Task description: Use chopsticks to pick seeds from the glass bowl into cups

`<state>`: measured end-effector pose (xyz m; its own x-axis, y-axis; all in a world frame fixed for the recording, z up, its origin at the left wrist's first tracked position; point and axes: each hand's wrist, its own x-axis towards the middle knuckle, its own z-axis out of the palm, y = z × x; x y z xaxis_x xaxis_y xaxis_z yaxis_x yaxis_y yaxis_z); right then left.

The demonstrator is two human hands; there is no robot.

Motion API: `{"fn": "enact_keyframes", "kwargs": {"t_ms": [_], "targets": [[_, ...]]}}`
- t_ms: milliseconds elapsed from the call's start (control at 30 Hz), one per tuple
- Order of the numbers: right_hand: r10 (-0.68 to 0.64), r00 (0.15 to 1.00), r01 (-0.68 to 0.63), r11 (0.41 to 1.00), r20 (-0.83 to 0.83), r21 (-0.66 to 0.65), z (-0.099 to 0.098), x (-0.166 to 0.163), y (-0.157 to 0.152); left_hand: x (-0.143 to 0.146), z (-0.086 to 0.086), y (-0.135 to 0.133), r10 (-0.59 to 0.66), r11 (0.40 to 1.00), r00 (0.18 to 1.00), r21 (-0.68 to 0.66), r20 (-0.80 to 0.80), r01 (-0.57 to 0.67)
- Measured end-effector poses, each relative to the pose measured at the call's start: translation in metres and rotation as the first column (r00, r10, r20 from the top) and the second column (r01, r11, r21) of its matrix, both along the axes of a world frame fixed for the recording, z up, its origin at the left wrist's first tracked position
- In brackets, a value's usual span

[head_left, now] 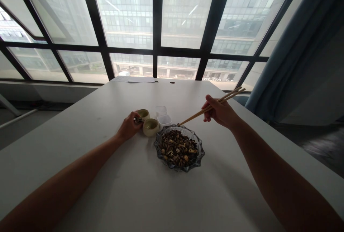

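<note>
A dark glass bowl (179,148) full of striped sunflower seeds and a few nuts sits mid-table. My right hand (219,111) grips a pair of wooden chopsticks (206,109), whose tips hover just above the bowl's far rim. My left hand (129,126) is closed against the left side of a small cream cup (143,114), its fingers pinched at something small and dark by the rim. A second cream cup (150,126) stands just to the right of that hand.
Two small clear plastic containers (162,116) stand behind the bowl. The white table (107,182) ends near a big window with black frames. Papers (134,79) lie at the far edge. A blue curtain (290,46) hangs on the right.
</note>
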<state>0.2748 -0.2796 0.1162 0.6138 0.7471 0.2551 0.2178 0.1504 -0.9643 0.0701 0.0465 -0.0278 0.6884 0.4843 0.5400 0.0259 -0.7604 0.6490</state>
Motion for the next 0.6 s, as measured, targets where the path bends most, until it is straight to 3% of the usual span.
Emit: {"fn": "enact_keyframes", "kwargs": {"t_ms": [133,267,600], "targets": [[-0.036,0.993,0.031,0.998,0.110,0.051,0.003,-0.007,-0.001,-0.001,0.003,-0.003,-0.047,0.999,0.996,0.009,0.081,0.046],[0.023,0.980,-0.039,0.996,0.199,0.075,0.011,-0.020,-0.003,-0.002,0.003,-0.004,-0.059,0.998,0.994,0.029,0.096,0.056],[0.077,0.975,-0.092,0.994,0.206,0.064,0.016,-0.023,-0.005,-0.004,0.005,-0.003,-0.051,0.985,0.997,0.167,0.065,0.040]]}}
